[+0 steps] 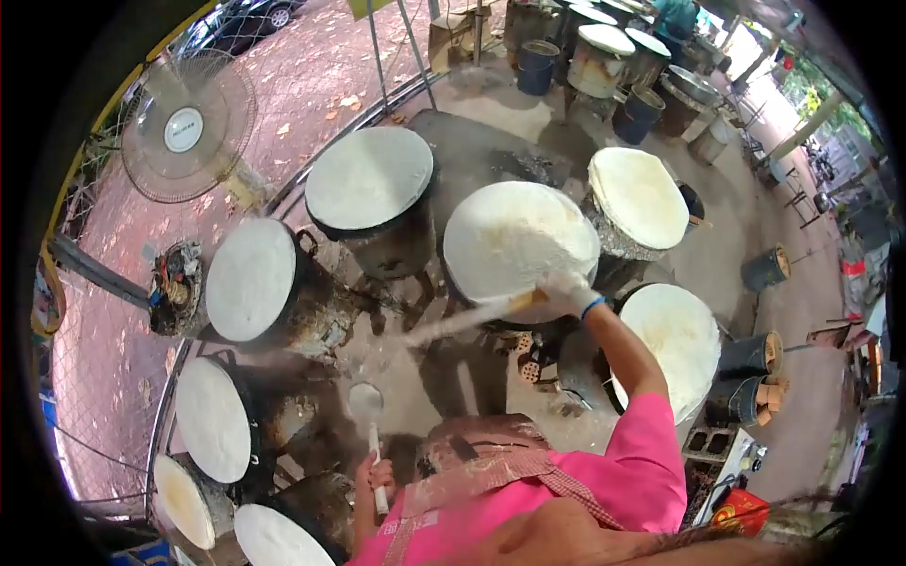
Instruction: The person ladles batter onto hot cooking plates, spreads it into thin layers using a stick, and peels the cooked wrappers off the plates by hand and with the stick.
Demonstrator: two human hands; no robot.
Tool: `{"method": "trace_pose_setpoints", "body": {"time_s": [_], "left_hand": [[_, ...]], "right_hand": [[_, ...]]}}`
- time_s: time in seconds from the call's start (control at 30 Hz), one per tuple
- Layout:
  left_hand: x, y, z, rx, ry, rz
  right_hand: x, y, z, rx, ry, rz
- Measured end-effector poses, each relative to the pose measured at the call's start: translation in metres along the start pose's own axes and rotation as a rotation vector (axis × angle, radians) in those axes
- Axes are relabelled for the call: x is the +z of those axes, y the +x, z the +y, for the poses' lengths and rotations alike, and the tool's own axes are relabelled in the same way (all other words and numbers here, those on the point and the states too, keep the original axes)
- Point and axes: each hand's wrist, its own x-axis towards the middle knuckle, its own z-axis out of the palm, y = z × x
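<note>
My right hand (568,291), in a white glove with a blue band at the wrist, is closed on the yellowish handle of a long spatula (462,323). Its pale, blurred blade points left, over the near edge of a large round pan (510,236) coated white. Lower down, my bare left hand (376,474) grips the white handle of a ladle-like tool (366,403). That tool's round head points away from me; whether it is solid or mesh I cannot tell. To the right of my gloved hand is another white-topped pan (666,344).
More white-topped round pans (370,177) stand on drum stoves around me, on the left (251,280) and at the back right (638,196). A fan (186,129) stands by the wire fence. Dark buckets (746,356) line the right side. Another person (676,19) is far back.
</note>
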Motion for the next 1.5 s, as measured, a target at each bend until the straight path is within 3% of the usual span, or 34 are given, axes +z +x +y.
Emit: {"method": "trace_pose_setpoints", "body": {"time_s": [0.03,0.07,0.1,0.17,0.2,0.27,0.33,0.4,0.47,0.57,0.6,0.67,0.7,0.73,0.77,0.8,0.87,0.93,1.0,1.07,1.13,1.2,1.27,1.37,1.4,1.43,1.5], "left_hand": [[0.000,0.002,0.001,-0.005,-0.056,0.008],[0.001,0.006,0.003,0.016,-0.029,0.028],[0.003,0.008,0.005,0.042,0.001,0.049],[0.016,0.013,0.000,0.017,-0.078,0.049],[0.020,0.017,-0.003,0.036,-0.070,0.048],[0.022,0.026,-0.011,0.071,-0.061,0.046],[0.027,0.039,-0.024,0.057,-0.024,0.002],[0.042,0.048,-0.058,0.070,-0.069,-0.068],[0.054,0.059,-0.090,0.145,-0.089,-0.073],[0.052,0.077,-0.110,0.191,-0.115,-0.057],[0.044,0.083,-0.104,0.094,-0.060,-0.121],[0.020,0.099,-0.083,-0.098,0.048,-0.255],[0.031,0.102,-0.089,-0.070,0.036,-0.213],[0.047,0.105,-0.099,-0.045,0.004,-0.147],[0.058,0.107,-0.106,-0.018,-0.013,-0.101],[0.067,0.109,-0.111,-0.001,-0.019,-0.076],[0.075,0.108,-0.116,0.024,-0.018,-0.040],[0.075,0.100,-0.119,0.048,-0.036,-0.017],[0.067,0.090,-0.121,0.054,-0.086,-0.011],[0.055,0.079,-0.118,0.067,-0.074,-0.004],[0.024,0.086,-0.071,0.166,0.494,0.100],[0.036,0.086,-0.071,-0.018,0.336,-0.069],[0.084,0.077,-0.115,-0.135,-0.004,-0.066],[0.070,0.076,-0.084,-0.253,0.097,-0.084],[0.068,0.072,-0.077,-0.278,0.106,-0.067],[0.078,0.064,-0.079,-0.278,0.079,-0.013],[0.065,0.056,-0.052,-0.334,0.083,0.039]], "right_hand": [[-0.021,0.007,0.013,0.037,0.110,0.140],[0.020,0.034,0.060,0.057,-0.088,0.333],[-0.017,0.047,0.075,0.243,-0.059,0.138],[-0.059,0.069,0.133,0.280,0.203,0.335],[-0.087,0.073,0.154,0.439,0.245,0.353],[-0.104,0.077,0.223,0.506,0.371,0.560],[-0.125,0.060,0.285,0.615,0.539,0.592],[-0.117,0.032,0.339,0.774,0.872,0.737],[-0.112,-0.009,0.363,0.960,0.864,0.839],[-0.014,-0.050,0.426,1.062,0.980,1.033],[-0.014,-0.059,0.402,1.191,1.081,1.138],[0.039,-0.075,0.405,1.368,1.171,1.094],[0.098,-0.069,0.421,1.233,1.334,1.426],[0.169,-0.073,0.457,1.447,1.125,1.185],[0.208,-0.074,0.460,1.560,0.970,1.200],[0.163,-0.079,0.419,1.682,0.994,1.063],[0.208,-0.086,0.439,1.788,0.852,0.885],[0.195,-0.095,0.433,1.784,0.833,0.915],[0.257,-0.105,0.489,1.649,0.943,0.819],[0.189,-0.115,0.460,1.677,0.784,0.753],[0.138,-0.131,0.413,1.725,0.504,0.742],[0.105,-0.154,0.362,1.585,0.406,0.690],[0.122,-0.183,0.318,1.378,0.284,0.518],[0.113,-0.203,0.177,1.197,0.543,0.310],[0.116,-0.205,0.121,1.179,0.480,0.225],[0.095,-0.199,0.053,1.161,0.337,0.504],[0.092,-0.187,-0.010,1.217,0.407,0.192]]}}
